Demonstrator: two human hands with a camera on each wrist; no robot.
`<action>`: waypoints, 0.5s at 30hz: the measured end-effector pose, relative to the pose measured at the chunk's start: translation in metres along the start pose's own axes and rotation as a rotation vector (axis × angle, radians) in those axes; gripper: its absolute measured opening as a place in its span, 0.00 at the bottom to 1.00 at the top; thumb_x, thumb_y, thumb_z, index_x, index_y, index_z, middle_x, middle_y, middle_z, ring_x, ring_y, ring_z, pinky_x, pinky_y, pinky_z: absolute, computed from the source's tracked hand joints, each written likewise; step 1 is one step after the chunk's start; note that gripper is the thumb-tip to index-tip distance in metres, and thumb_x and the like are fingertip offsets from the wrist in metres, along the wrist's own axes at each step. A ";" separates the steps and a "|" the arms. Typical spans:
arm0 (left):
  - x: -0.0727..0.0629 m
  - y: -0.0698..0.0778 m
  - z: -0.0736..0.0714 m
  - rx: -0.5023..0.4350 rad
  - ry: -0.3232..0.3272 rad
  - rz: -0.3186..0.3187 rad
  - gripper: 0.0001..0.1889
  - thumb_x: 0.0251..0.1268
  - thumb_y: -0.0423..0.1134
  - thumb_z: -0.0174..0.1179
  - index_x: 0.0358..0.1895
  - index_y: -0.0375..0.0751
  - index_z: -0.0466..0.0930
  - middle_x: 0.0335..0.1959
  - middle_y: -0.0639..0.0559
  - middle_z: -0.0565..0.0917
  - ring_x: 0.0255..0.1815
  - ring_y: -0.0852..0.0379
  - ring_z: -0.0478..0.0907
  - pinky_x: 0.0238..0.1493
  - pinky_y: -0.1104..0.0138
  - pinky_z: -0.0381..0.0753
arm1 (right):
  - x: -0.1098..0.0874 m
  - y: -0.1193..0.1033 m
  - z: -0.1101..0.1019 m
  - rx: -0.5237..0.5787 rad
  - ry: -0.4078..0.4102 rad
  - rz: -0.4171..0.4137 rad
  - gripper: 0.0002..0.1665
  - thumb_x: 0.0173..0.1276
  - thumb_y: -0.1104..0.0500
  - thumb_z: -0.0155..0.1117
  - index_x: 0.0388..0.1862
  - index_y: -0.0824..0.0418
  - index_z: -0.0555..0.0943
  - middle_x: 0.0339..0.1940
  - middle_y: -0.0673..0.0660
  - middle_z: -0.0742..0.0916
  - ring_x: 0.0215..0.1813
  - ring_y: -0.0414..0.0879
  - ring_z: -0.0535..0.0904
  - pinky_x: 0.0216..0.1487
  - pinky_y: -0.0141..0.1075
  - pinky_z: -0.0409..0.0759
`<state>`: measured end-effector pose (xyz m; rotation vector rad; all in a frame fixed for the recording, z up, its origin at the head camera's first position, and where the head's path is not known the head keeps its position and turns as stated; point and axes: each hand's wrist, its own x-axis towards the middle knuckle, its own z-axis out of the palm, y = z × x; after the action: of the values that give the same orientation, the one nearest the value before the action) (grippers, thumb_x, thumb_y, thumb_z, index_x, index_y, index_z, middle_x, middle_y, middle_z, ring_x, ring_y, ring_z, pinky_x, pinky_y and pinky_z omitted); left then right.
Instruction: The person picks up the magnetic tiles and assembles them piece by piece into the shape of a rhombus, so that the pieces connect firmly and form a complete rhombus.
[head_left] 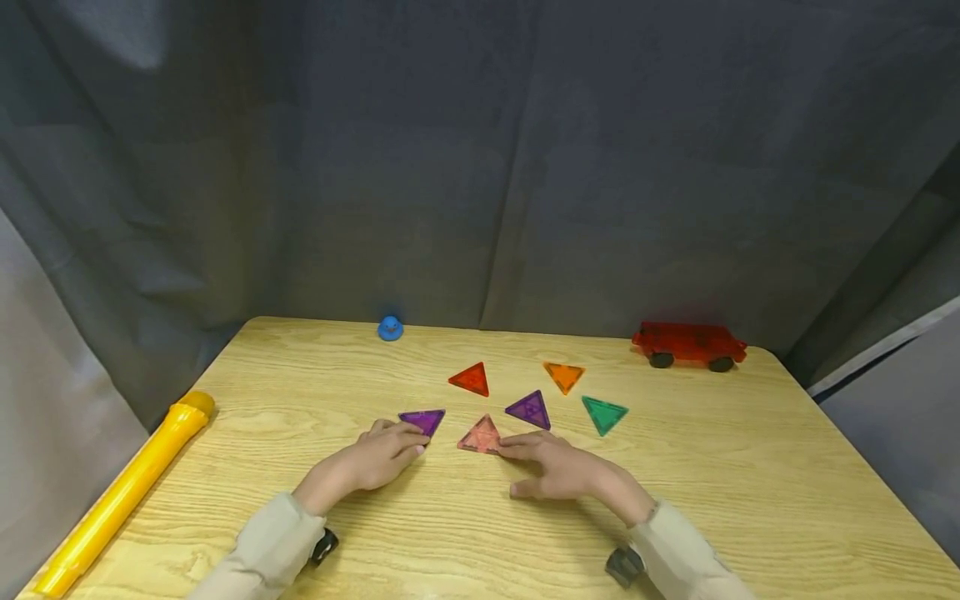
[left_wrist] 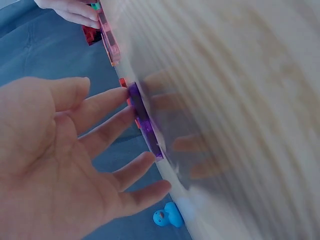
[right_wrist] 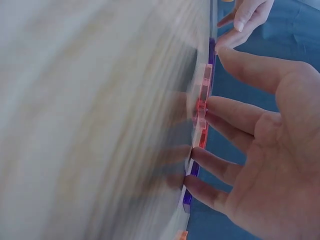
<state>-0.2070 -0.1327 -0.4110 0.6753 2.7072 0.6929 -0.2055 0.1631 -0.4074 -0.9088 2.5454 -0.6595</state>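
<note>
My left hand [head_left: 384,455] rests its fingertips on a purple triangle tile [head_left: 423,421] lying flat on the table; its fingers are spread and nearly straight in the left wrist view. To the right, my right hand [head_left: 555,467] touches the edge of a pink triangle tile [head_left: 481,436] with extended fingertips, thumb held apart. A second purple triangle tile [head_left: 531,409] lies just beyond the right fingers. Farther out are a red triangle tile [head_left: 472,379], an orange triangle tile [head_left: 564,376] and a green triangle tile [head_left: 603,413], all flat and apart from one another.
A yellow tube [head_left: 123,492] lies along the left edge of the wooden table [head_left: 750,467]. At the back edge sit a small blue rubber duck [head_left: 390,328] and, far right, a red toy car [head_left: 692,344]. A dark curtain [head_left: 390,167] hangs behind the table.
</note>
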 end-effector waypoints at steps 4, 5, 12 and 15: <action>-0.001 0.002 0.000 -0.003 -0.008 0.010 0.19 0.76 0.41 0.44 0.62 0.39 0.75 0.65 0.42 0.70 0.67 0.37 0.58 0.63 0.39 0.56 | -0.006 0.004 0.000 0.000 -0.012 -0.017 0.36 0.67 0.48 0.62 0.68 0.64 0.68 0.71 0.59 0.69 0.72 0.62 0.58 0.68 0.61 0.54; -0.001 0.003 0.000 -0.005 -0.011 0.012 0.19 0.76 0.41 0.44 0.62 0.39 0.75 0.65 0.43 0.70 0.66 0.37 0.59 0.62 0.40 0.56 | -0.007 0.005 0.000 0.003 -0.014 -0.023 0.36 0.67 0.48 0.62 0.68 0.64 0.68 0.71 0.59 0.69 0.72 0.62 0.58 0.68 0.61 0.54; -0.004 0.007 -0.003 -0.017 -0.033 0.026 0.19 0.74 0.41 0.48 0.62 0.39 0.75 0.64 0.41 0.70 0.64 0.37 0.61 0.61 0.39 0.57 | -0.011 0.014 0.000 0.041 -0.010 -0.069 0.33 0.68 0.48 0.61 0.67 0.64 0.70 0.70 0.60 0.69 0.71 0.62 0.59 0.67 0.61 0.57; -0.003 0.002 -0.004 -0.039 -0.027 0.049 0.20 0.73 0.41 0.50 0.63 0.38 0.73 0.65 0.39 0.69 0.65 0.37 0.60 0.63 0.40 0.57 | -0.010 0.015 -0.001 0.070 0.015 -0.086 0.33 0.67 0.49 0.62 0.67 0.63 0.70 0.69 0.62 0.71 0.70 0.62 0.62 0.66 0.59 0.60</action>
<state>-0.2046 -0.1342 -0.4065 0.7387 2.6535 0.7413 -0.2061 0.1802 -0.4130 -0.9970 2.4913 -0.7786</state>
